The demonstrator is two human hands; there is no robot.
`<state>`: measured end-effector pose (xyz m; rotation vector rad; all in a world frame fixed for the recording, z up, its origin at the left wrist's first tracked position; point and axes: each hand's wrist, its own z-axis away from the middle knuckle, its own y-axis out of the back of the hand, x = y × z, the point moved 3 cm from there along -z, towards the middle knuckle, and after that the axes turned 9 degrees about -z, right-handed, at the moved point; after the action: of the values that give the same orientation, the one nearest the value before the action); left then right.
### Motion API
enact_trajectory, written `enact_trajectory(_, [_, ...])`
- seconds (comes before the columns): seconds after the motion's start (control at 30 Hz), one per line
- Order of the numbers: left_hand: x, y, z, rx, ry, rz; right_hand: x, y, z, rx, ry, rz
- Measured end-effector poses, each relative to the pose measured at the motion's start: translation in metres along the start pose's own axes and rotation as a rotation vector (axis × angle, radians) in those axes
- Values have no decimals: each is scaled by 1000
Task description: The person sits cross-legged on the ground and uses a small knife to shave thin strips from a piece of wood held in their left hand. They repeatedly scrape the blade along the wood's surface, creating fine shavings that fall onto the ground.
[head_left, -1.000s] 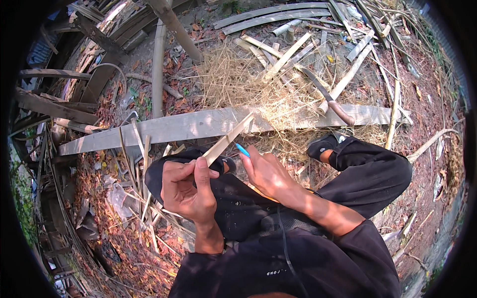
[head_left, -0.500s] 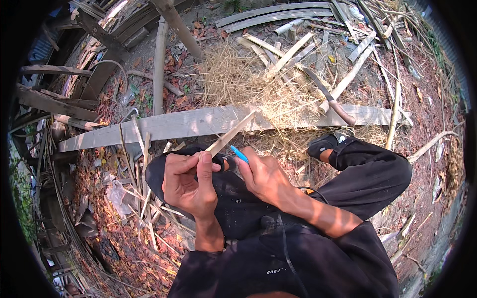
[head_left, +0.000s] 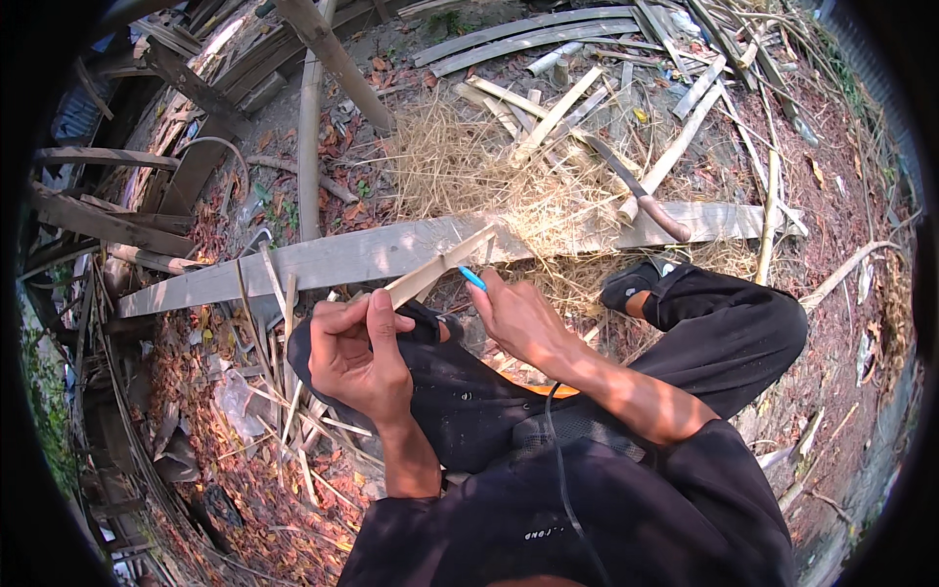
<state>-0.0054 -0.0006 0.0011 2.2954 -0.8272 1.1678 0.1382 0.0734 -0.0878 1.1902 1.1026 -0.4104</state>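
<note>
My left hand [head_left: 360, 350] pinches the near end of a flat, pale bamboo strip [head_left: 427, 273] between thumb and fingers. The strip slants up to the right, its far end over a long grey plank [head_left: 372, 249] on the ground. A slim blue pen-like tool [head_left: 472, 279] pokes out from my closed right hand [head_left: 525, 323]. Its tip lies close to the strip's lower edge; whether they touch I cannot tell. Beyond my right hand, a sickle-like blade with a brown wooden handle [head_left: 665, 217] rests across the plank.
Straw-like shavings [head_left: 533, 186] heap around the plank. Split wood pieces [head_left: 558, 117] lie behind them, and curved slats [head_left: 528, 39] at the far side. Stacked timber [head_left: 108, 215] fills the left. Thin strips [head_left: 290, 377] lie beside my left leg. A thin cable [head_left: 559, 460] runs down my front.
My left hand has shifted slightly left, and the strip lies at a flatter slant. My right hand, with the blue tool, has moved up a little. Both hands keep their hold.
</note>
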Motion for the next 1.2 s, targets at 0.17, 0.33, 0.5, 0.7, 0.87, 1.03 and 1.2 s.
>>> enact_trajectory(0.17, [6, -6, 17, -46, -85, 54, 36, -19, 4, 45, -110, 85])
enact_trajectory(0.33, [6, -5, 9, -39, -70, 31, 5, -2, -6, 28, -20, 123])
enact_trajectory(0.5, [11, -16, 13, -106, -124, 36, 137, -12, -7, 68, -78, 276])
enact_trajectory(0.7, [8, -11, 16, -70, -70, 13, 86, -8, -11, 45, -216, 14])
enact_trajectory(0.87, [3, -11, 15, -43, -77, 42, 39, -7, -3, 80, 70, -149])
enact_trajectory(1.03, [-3, -4, 10, 4, -109, -17, 39, -13, -9, 116, 135, 83])
enact_trajectory(1.2, [-1, 5, 9, -27, -120, -61, 96, -31, -17, -36, -255, 188])
